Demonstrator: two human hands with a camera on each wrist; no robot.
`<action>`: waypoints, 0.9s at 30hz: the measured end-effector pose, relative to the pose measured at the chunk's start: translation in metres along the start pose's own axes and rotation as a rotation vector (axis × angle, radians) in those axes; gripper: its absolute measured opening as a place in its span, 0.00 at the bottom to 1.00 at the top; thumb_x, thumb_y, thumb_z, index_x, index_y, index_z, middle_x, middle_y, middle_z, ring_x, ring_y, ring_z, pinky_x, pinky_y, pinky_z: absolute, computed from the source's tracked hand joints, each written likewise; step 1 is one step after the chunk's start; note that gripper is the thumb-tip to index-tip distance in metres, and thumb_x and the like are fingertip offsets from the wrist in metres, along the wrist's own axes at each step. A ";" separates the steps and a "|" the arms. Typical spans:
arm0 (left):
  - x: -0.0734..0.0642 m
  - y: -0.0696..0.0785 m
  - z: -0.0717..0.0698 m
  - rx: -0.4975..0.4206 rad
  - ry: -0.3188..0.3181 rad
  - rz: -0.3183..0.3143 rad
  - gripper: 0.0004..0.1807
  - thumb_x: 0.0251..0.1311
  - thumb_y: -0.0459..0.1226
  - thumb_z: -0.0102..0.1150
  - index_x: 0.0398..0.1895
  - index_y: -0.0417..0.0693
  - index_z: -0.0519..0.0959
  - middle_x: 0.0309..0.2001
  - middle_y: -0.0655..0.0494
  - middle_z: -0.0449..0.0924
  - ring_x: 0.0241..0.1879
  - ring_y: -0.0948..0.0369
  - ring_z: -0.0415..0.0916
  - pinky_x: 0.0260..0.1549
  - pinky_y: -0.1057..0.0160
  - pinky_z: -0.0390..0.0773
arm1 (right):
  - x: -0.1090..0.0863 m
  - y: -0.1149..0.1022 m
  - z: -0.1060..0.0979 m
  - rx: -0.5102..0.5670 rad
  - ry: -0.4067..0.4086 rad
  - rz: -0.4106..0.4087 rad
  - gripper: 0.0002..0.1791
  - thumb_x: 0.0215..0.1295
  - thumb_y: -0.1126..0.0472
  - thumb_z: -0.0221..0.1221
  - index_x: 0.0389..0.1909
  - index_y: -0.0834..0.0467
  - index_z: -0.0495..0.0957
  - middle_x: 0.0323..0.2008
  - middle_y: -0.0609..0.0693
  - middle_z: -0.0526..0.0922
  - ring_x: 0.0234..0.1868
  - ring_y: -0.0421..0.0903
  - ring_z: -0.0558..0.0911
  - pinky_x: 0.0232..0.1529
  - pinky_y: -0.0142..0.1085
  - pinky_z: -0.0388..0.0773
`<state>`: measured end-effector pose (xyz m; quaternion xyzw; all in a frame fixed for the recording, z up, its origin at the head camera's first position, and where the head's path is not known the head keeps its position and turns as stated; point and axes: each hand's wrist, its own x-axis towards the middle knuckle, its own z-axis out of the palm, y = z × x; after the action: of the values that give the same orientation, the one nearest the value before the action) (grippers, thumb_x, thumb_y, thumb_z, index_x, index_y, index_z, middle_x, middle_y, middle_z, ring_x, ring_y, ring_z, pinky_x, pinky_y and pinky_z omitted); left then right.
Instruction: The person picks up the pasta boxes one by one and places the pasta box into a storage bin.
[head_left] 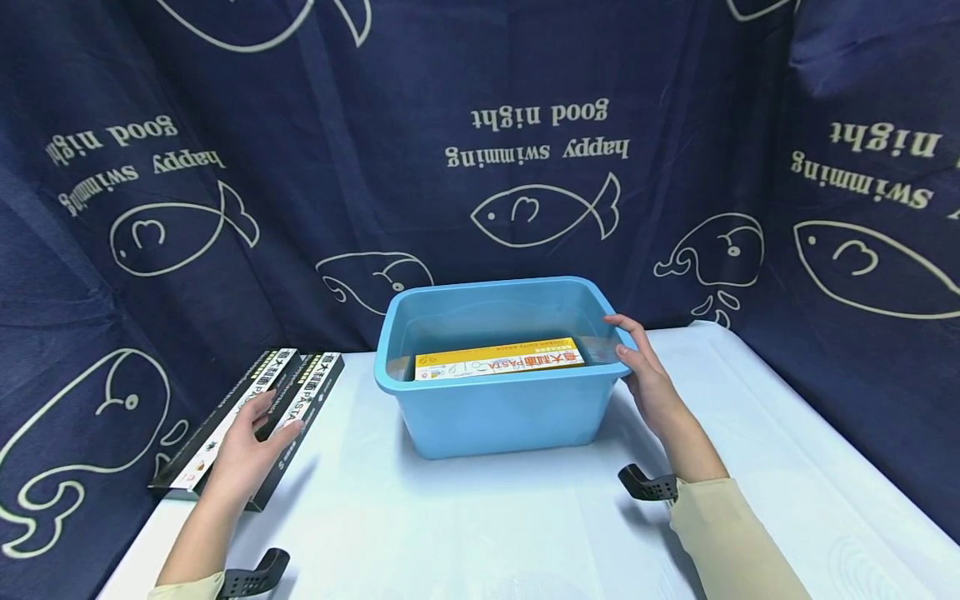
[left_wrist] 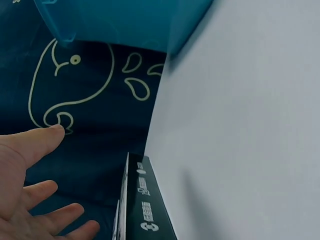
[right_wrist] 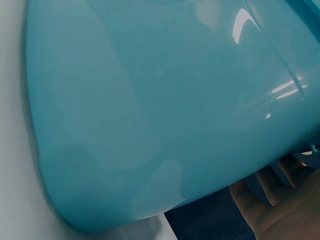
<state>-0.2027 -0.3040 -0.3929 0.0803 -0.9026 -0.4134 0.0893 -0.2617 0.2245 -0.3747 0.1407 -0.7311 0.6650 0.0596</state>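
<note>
A blue plastic bin (head_left: pixel 504 417) stands on the table, with a yellow and white pasta box (head_left: pixel 498 359) inside. My right hand (head_left: pixel 651 385) holds the bin's right rim. In the right wrist view, several fingers (right_wrist: pixel 272 187) lie along the outside of the bin (right_wrist: pixel 150 100). My left hand (head_left: pixel 251 446) is over two black and white pasta boxes lying side by side at the left, the outer box (head_left: pixel 225 429) and the inner box (head_left: pixel 303 417). Its thumb and fingers are spread, with nothing between them. The left wrist view shows this hand (left_wrist: pixel 30 185) beside the black box (left_wrist: pixel 145 200).
A white cloth (head_left: pixel 480 525) covers the table. Dark blue curtains (head_left: pixel 540 208) with fish drawings hang behind and along both sides. Black bands (head_left: pixel 647 483) are on both wrists.
</note>
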 end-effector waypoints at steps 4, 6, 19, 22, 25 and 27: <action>-0.001 -0.005 -0.001 0.028 -0.001 -0.009 0.49 0.65 0.49 0.62 0.80 0.41 0.46 0.77 0.32 0.48 0.74 0.33 0.50 0.68 0.33 0.57 | 0.000 0.000 0.000 0.006 0.001 -0.001 0.29 0.71 0.52 0.42 0.73 0.43 0.55 0.81 0.51 0.38 0.80 0.63 0.41 0.71 0.73 0.38; -0.002 -0.008 -0.002 0.042 0.006 -0.014 0.49 0.65 0.49 0.62 0.79 0.40 0.46 0.77 0.33 0.49 0.74 0.33 0.51 0.68 0.33 0.57 | 0.000 0.000 0.000 0.009 0.002 0.000 0.29 0.71 0.52 0.42 0.73 0.43 0.55 0.81 0.51 0.38 0.80 0.63 0.41 0.71 0.73 0.37; -0.007 -0.029 -0.010 0.086 0.037 -0.141 0.50 0.63 0.49 0.64 0.79 0.38 0.47 0.73 0.27 0.55 0.69 0.34 0.60 0.62 0.37 0.67 | 0.001 0.000 0.000 0.019 -0.001 -0.004 0.30 0.70 0.53 0.42 0.73 0.43 0.55 0.80 0.51 0.38 0.80 0.63 0.41 0.72 0.72 0.36; -0.009 -0.032 -0.011 0.105 0.032 -0.148 0.50 0.63 0.49 0.64 0.78 0.37 0.47 0.72 0.27 0.57 0.68 0.35 0.61 0.62 0.37 0.66 | 0.000 0.000 0.000 0.021 0.000 -0.001 0.30 0.70 0.52 0.42 0.73 0.43 0.55 0.80 0.52 0.37 0.80 0.63 0.41 0.72 0.72 0.36; -0.010 -0.035 -0.012 0.114 0.034 -0.149 0.50 0.62 0.49 0.65 0.77 0.35 0.49 0.72 0.28 0.57 0.69 0.34 0.61 0.64 0.37 0.64 | 0.000 0.000 0.001 0.023 0.002 0.000 0.30 0.70 0.52 0.42 0.73 0.43 0.55 0.81 0.52 0.37 0.80 0.63 0.40 0.72 0.72 0.36; -0.011 -0.037 -0.013 0.107 0.031 -0.152 0.51 0.61 0.48 0.65 0.77 0.35 0.49 0.72 0.27 0.57 0.69 0.34 0.60 0.65 0.37 0.63 | 0.000 0.000 0.001 0.026 0.002 -0.002 0.30 0.70 0.52 0.42 0.73 0.43 0.55 0.81 0.52 0.37 0.80 0.64 0.40 0.72 0.72 0.35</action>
<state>-0.1862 -0.3348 -0.4143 0.1597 -0.9133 -0.3686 0.0673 -0.2619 0.2237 -0.3746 0.1416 -0.7222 0.6745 0.0589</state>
